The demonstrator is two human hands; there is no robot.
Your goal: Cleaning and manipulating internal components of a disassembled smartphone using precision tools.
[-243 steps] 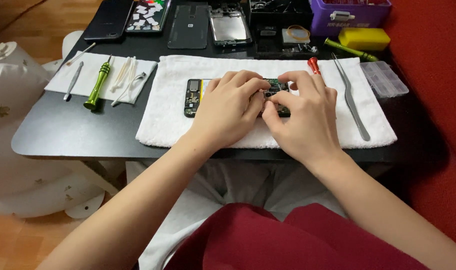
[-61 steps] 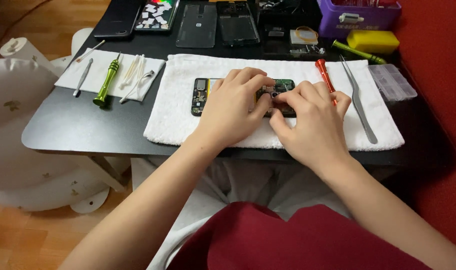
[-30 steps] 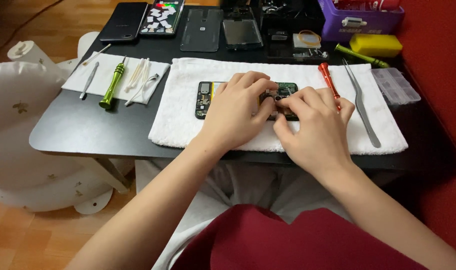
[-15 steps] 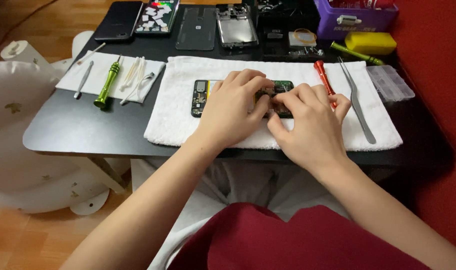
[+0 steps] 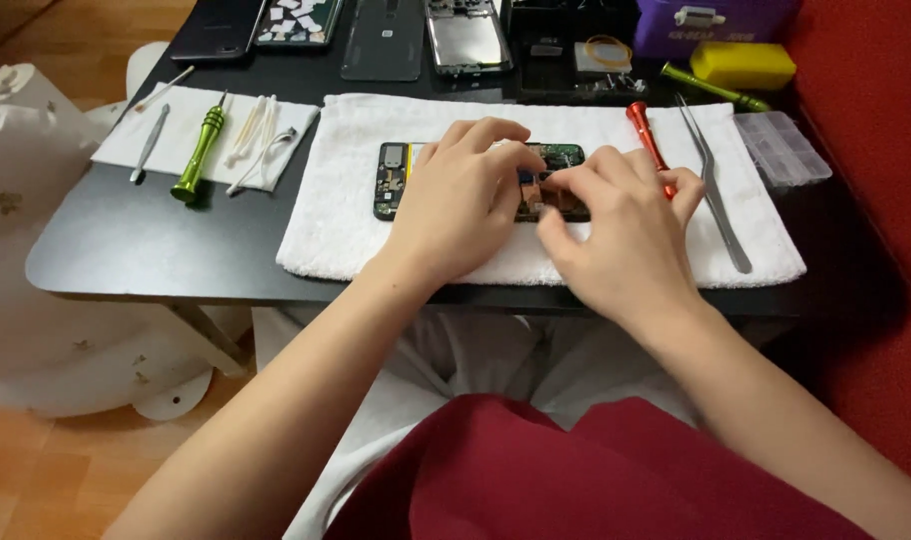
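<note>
Little has changed over the last seconds: the view has shifted slightly, but both hands stay bent over the opened phone (image 5: 394, 180), which lies across the middle of the white towel (image 5: 326, 230) on the dark worktop (image 5: 126, 250). The left hand (image 5: 456, 200) still covers the phone's middle, fingers curled down onto it, pressing rather than closing around anything. The right hand (image 5: 621, 225) remains at the phone's right end, its fingertips drawn together over the exposed board; whether they pinch a small part I cannot tell.

The tools look untouched: the red screwdriver (image 5: 644, 125) just beside the right hand, the tweezers (image 5: 716, 195) further right, the green screwdriver (image 5: 198, 155) on the napkin (image 5: 166, 120) at far left. By that steadiness, the fine fingertip work inside the phone seems to be ongoing.
</note>
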